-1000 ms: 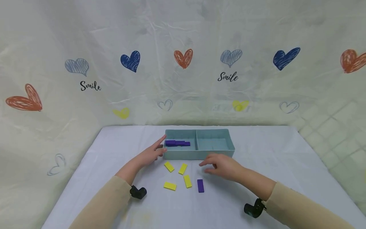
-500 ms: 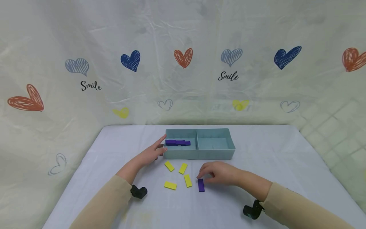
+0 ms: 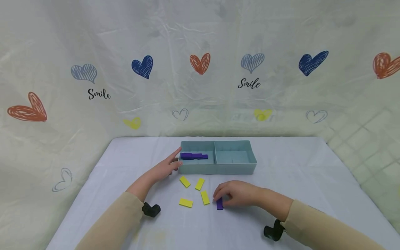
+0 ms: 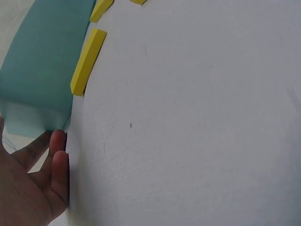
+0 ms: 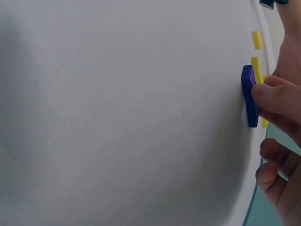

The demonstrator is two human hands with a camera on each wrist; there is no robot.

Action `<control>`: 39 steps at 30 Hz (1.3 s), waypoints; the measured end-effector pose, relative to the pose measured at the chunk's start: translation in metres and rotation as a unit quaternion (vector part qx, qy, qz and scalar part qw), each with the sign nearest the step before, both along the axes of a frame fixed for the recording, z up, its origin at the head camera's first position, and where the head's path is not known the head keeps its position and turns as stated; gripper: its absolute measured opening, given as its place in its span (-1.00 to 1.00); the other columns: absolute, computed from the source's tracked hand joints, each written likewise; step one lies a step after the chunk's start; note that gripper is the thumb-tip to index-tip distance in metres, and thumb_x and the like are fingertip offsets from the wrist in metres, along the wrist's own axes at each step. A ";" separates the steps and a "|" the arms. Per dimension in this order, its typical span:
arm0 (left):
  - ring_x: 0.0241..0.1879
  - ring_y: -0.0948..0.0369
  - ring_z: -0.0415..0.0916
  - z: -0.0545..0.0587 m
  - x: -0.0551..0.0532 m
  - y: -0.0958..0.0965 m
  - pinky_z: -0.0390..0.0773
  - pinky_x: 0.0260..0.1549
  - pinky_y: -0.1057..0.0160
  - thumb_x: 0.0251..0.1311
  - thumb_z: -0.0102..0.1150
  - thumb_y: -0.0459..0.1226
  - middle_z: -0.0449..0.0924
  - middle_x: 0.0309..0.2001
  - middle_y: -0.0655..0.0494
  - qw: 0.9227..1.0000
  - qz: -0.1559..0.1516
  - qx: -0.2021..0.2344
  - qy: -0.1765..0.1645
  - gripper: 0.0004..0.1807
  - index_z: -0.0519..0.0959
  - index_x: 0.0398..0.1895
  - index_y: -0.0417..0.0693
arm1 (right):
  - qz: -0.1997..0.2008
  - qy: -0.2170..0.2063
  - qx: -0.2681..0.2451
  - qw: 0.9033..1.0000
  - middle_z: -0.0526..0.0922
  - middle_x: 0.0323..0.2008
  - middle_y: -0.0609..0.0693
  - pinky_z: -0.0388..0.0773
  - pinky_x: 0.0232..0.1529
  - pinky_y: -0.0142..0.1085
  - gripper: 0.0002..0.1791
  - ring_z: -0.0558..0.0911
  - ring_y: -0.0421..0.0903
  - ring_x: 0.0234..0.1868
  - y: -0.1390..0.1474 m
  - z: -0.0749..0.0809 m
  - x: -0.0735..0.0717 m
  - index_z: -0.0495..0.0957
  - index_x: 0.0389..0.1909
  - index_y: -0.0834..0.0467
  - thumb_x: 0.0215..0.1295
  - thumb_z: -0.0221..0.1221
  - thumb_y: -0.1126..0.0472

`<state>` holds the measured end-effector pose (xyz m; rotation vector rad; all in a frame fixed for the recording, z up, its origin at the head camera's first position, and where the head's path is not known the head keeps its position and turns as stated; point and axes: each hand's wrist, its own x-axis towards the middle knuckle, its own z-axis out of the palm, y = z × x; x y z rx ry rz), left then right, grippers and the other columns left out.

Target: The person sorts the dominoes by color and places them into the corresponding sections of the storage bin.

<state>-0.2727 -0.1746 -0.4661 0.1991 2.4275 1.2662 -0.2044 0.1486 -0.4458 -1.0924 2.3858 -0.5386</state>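
Note:
A pale teal box (image 3: 232, 169) with two compartments stands at the back of the table. My left hand (image 3: 162, 169) rests against its left end, the forefinger stretched along that side. In the left wrist view, fingertips (image 4: 60, 165) lie beside the box wall (image 4: 42, 61). Several purple blocks (image 3: 193, 156) lie overlapping in a row in the left compartment. My right hand (image 3: 239, 193) pinches a purple block (image 3: 220, 205) on the table in front of the box. The right wrist view has the thumb on this purple block (image 5: 249, 99), with other fingers behind it.
Several yellow blocks (image 3: 185, 202) lie scattered between the hands, in front of the box. A white cloth (image 3: 281, 156) covers the table. Behind it hangs a pale curtain (image 3: 200, 97) printed with hearts.
My right hand has come down and toward me from near the box's front, and its fingers have closed on the purple block. The left hand stays at the box.

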 end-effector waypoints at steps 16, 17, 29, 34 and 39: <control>0.16 0.02 0.48 0.000 0.001 -0.001 0.39 0.20 -0.17 0.43 -0.05 0.10 0.16 0.49 -0.07 1.000 -0.001 0.009 -0.001 -0.27 -0.13 0.55 0.65 | 0.004 0.049 0.021 0.999 0.50 -0.17 -0.40 0.53 -0.06 -0.38 -0.70 0.48 -0.39 -0.18 0.002 -0.005 0.001 0.73 -0.06 -0.26 0.22 0.37 0.13; 0.16 0.02 0.49 0.000 0.001 -0.001 0.39 0.20 -0.17 0.43 -0.05 0.10 0.17 0.49 -0.07 1.000 0.000 0.008 -0.001 -0.27 -0.12 0.55 0.64 | 0.002 0.048 0.023 0.999 0.50 -0.17 -0.40 0.53 -0.06 -0.38 -0.70 0.48 -0.39 -0.18 0.003 -0.005 0.001 0.73 -0.05 -0.27 0.21 0.37 0.12; 0.15 0.01 0.48 0.002 0.002 0.001 0.40 0.20 -0.13 0.43 -0.03 0.08 0.19 0.47 -0.05 1.000 -0.001 0.012 0.002 -0.26 -0.12 0.55 0.63 | -0.005 0.046 0.052 0.998 0.52 -0.25 -0.37 0.52 -0.11 -0.38 -0.68 0.45 -0.38 -0.25 0.006 -0.002 0.001 0.72 -0.02 -0.28 0.18 0.40 0.04; 0.16 0.01 0.48 0.001 0.001 -0.001 0.40 0.20 -0.14 0.42 -0.04 0.09 0.19 0.48 -0.06 1.000 0.000 0.013 0.000 -0.27 -0.11 0.55 0.64 | -0.008 0.041 0.054 0.998 0.52 -0.26 -0.37 0.50 -0.13 -0.40 -0.68 0.45 -0.37 -0.26 0.005 -0.001 0.001 0.72 -0.01 -0.27 0.19 0.39 0.02; 0.16 0.02 0.48 0.000 0.001 -0.002 0.39 0.20 -0.15 0.42 -0.05 0.11 0.17 0.49 -0.06 1.000 -0.003 0.015 0.002 -0.27 -0.12 0.54 0.65 | -0.013 0.026 0.028 0.999 0.54 -0.26 -0.36 0.50 -0.19 -0.41 -0.68 0.47 -0.34 -0.27 0.006 0.003 0.001 0.72 -0.01 -0.22 0.19 0.39 0.06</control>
